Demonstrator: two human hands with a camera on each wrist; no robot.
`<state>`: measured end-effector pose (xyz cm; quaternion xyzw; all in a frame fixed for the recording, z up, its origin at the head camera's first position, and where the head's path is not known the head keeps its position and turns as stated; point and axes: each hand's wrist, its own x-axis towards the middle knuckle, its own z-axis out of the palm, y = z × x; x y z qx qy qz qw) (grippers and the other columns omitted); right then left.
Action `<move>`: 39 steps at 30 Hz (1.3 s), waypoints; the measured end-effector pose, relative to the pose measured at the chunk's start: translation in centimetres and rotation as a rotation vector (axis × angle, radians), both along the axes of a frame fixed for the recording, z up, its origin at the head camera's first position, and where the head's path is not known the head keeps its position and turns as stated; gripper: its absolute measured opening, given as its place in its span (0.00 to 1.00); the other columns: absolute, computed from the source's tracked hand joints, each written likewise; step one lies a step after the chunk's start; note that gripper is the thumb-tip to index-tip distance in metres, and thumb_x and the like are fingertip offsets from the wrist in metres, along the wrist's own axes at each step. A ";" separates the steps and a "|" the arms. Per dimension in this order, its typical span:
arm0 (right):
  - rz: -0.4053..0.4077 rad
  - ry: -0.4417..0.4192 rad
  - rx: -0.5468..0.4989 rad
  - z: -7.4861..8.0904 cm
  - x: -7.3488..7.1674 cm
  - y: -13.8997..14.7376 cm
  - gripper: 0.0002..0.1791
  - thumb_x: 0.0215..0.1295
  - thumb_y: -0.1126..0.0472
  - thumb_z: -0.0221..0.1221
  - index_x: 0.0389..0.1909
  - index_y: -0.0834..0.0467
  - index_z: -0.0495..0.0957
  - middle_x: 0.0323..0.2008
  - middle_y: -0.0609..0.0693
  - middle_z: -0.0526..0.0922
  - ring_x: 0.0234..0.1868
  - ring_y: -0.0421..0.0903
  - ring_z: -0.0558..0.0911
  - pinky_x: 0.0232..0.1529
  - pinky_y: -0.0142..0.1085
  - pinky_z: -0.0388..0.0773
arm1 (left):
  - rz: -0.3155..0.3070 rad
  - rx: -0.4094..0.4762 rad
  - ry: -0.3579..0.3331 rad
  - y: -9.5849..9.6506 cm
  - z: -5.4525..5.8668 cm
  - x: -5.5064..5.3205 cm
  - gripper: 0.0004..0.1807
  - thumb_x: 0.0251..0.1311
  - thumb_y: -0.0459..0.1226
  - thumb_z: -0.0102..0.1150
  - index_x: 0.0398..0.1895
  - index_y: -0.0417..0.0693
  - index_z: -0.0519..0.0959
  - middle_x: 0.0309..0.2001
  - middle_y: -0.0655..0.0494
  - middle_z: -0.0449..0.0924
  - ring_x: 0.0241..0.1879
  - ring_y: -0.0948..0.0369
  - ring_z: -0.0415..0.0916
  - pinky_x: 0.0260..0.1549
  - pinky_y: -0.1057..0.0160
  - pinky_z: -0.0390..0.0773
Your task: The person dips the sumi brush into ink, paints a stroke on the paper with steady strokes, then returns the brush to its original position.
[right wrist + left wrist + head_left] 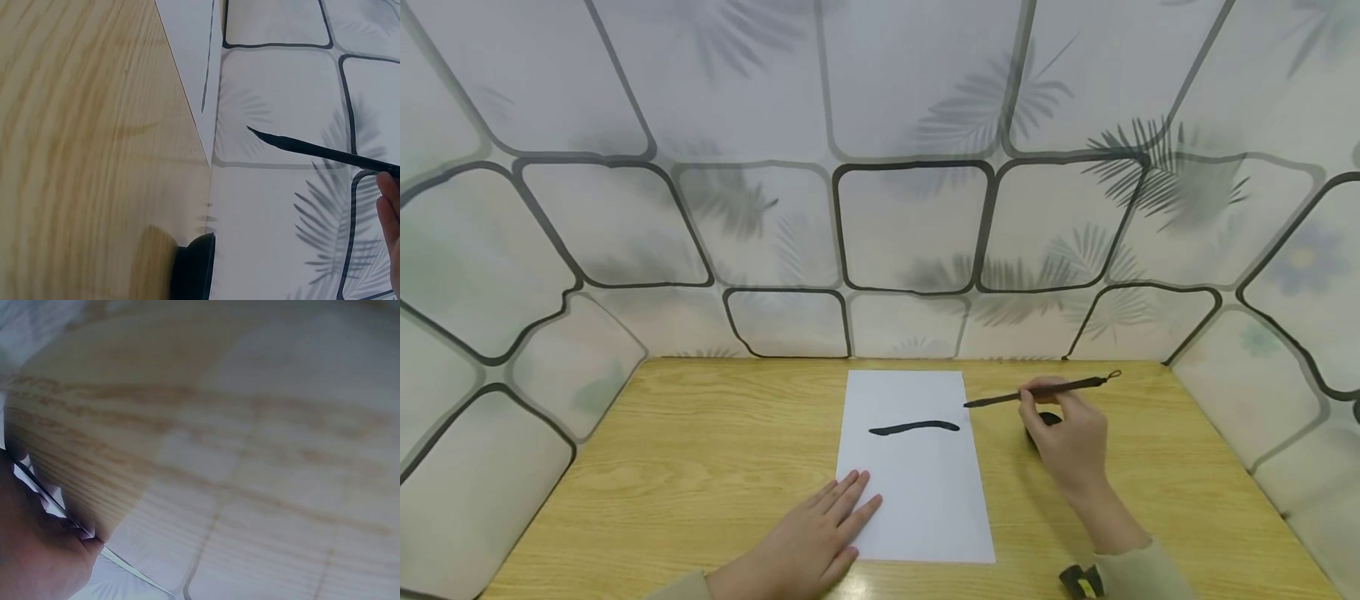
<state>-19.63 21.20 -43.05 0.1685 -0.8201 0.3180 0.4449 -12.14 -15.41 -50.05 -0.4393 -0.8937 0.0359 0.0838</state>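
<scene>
A white sheet of paper [917,492] lies on the table, bearing one black, nearly level brush stroke [914,427]. My left hand [808,537] rests flat with spread fingers on the sheet's lower left edge; part of it shows in the left wrist view. To the right, my right hand [1070,429] pinches a dark writing brush [1045,391] between thumb and fingers. The brush slants, its tip pointing left near the sheet's right edge. In the right wrist view the pointed black tip [275,140] looks raised above the table. Partly hidden behind that hand sits a small black dish [1047,419].
A wood-grain table [700,450] spreads under everything. Light panels with a stone-and-leaf pattern [910,225] close off the back and both sides. A small black object with a yellow mark [1081,582] is by the right sleeve at the front.
</scene>
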 end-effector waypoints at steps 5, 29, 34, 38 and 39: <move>-0.011 0.064 0.053 0.2 -0.1 0.2 0.10 0.54 0.75 0.68 0.37 0.63 0.88 0.31 0.56 0.91 0.26 0.52 0.89 0.30 0.34 0.82 | -0.005 -0.003 0.024 -0.1 -0.1 -0.1 0.32 0.81 0.50 0.45 0.82 0.48 0.64 0.80 0.39 0.65 0.79 0.48 0.66 0.72 0.53 0.75; -0.001 0.290 0.248 0.9 0.1 1.1 0.18 0.75 0.58 0.56 0.33 0.67 0.86 0.28 0.59 0.90 0.25 0.54 0.89 0.23 0.44 0.81 | -0.006 -0.009 0.051 0.0 -0.3 0.1 0.32 0.81 0.51 0.46 0.81 0.49 0.65 0.79 0.41 0.67 0.78 0.49 0.68 0.71 0.53 0.76; 0.003 0.341 0.264 0.7 0.1 1.2 0.19 0.76 0.58 0.56 0.33 0.68 0.86 0.27 0.59 0.89 0.25 0.56 0.89 0.25 0.46 0.83 | -0.009 -0.009 0.048 0.0 -0.1 0.1 0.32 0.81 0.50 0.46 0.81 0.48 0.65 0.80 0.41 0.66 0.78 0.48 0.68 0.71 0.53 0.76; 0.015 0.369 0.266 0.6 0.1 1.3 0.19 0.77 0.57 0.56 0.33 0.68 0.86 0.27 0.60 0.89 0.25 0.57 0.88 0.25 0.46 0.83 | -0.005 -0.005 0.043 0.0 -0.1 0.1 0.31 0.81 0.50 0.45 0.81 0.48 0.64 0.80 0.41 0.66 0.78 0.49 0.68 0.71 0.53 0.76; 0.019 0.376 0.265 0.6 0.1 1.4 0.19 0.77 0.57 0.56 0.32 0.68 0.86 0.27 0.60 0.89 0.24 0.57 0.88 0.25 0.46 0.83 | -0.003 -0.005 0.044 0.0 -0.1 0.1 0.31 0.82 0.51 0.45 0.81 0.49 0.64 0.79 0.41 0.66 0.78 0.49 0.68 0.71 0.53 0.76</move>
